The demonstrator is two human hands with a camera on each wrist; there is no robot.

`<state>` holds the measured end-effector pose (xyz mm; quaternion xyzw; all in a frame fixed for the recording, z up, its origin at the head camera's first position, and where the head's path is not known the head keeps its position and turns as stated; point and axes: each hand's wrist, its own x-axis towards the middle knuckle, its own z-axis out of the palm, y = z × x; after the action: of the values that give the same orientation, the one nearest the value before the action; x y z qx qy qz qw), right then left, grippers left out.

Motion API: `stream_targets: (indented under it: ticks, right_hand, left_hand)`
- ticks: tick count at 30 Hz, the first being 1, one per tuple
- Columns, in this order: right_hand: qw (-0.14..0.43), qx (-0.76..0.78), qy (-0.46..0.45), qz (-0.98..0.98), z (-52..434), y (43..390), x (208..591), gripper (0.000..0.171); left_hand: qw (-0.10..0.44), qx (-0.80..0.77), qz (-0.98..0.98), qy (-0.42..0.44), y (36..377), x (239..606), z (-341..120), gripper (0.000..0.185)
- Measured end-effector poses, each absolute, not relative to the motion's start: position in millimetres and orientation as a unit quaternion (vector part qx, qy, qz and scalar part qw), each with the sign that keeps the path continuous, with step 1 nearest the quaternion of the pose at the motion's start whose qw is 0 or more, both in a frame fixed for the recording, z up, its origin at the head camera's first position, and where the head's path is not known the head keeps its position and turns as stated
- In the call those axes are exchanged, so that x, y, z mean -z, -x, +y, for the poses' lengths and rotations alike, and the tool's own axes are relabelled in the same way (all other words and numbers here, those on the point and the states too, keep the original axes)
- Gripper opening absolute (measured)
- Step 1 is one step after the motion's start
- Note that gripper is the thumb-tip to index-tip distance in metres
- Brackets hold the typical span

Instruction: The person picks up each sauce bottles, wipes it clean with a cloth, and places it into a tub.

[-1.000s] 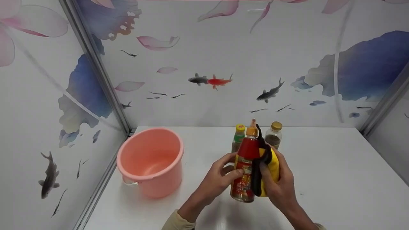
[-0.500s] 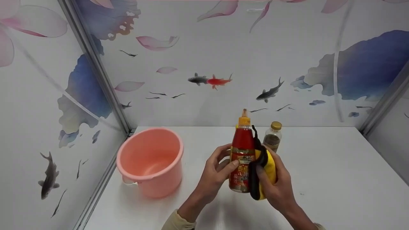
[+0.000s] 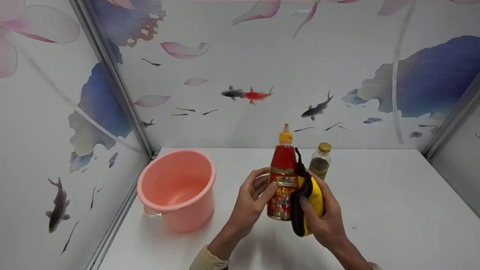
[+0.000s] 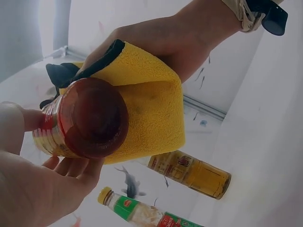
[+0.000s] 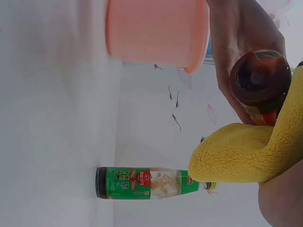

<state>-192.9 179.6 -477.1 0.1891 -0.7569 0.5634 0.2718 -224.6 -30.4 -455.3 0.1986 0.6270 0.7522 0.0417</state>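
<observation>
A red sauce squeeze bottle [image 3: 282, 161] with an orange nozzle cap is upright in the head view, raised off the table. My left hand [image 3: 247, 206] grips it around its left side, thumb across the label. My right hand [image 3: 330, 219] holds a folded yellow cloth [image 3: 317, 197] with black edging against the bottle's right side. Seen from below in the left wrist view, the bottle's dark base [image 4: 97, 118] faces the camera, with yellow cloth [image 4: 151, 113] beside it. Part of the bottle's right side is hidden behind the cloth.
A pink bucket [image 3: 195, 215] stands on the table's left. Behind my hands is a gold-capped glass bottle [image 3: 319, 163]. A green-labelled bottle [image 5: 142, 183] stands on the table in the right wrist view; the sauce bottle hides it in the head view. Printed walls [image 3: 337, 56] enclose the table.
My left hand has lifted the sauce bottle and shifted it slightly left, covering the green-labelled bottle behind. The cloth in my right hand has slid a little left and down.
</observation>
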Motion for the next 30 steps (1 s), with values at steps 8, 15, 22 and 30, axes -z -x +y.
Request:
stream_targets:
  ticks: [8,15,22,30]
  right_hand:
    - [0.269,-0.562,-0.205,-0.754,178.2,193.6,478.4,0.069]
    - [0.278,-0.557,-0.201,-0.756,179.2,194.2,476.8,0.069]
    - [0.282,-0.551,-0.173,-0.766,179.7,194.2,474.8,0.069]
    - [0.273,-0.54,-0.178,-0.776,184.2,198.0,476.9,0.069]
  left_hand:
    - [0.029,-0.767,0.61,-0.195,225.3,454.4,-28.7,0.049]
    - [0.044,-0.76,0.62,-0.192,224.3,455.8,-28.6,0.049]
    - [0.034,-0.733,0.651,-0.195,223.1,457.5,-28.1,0.052]
    - [0.055,-0.718,0.661,-0.209,221.8,459.4,-27.5,0.045]
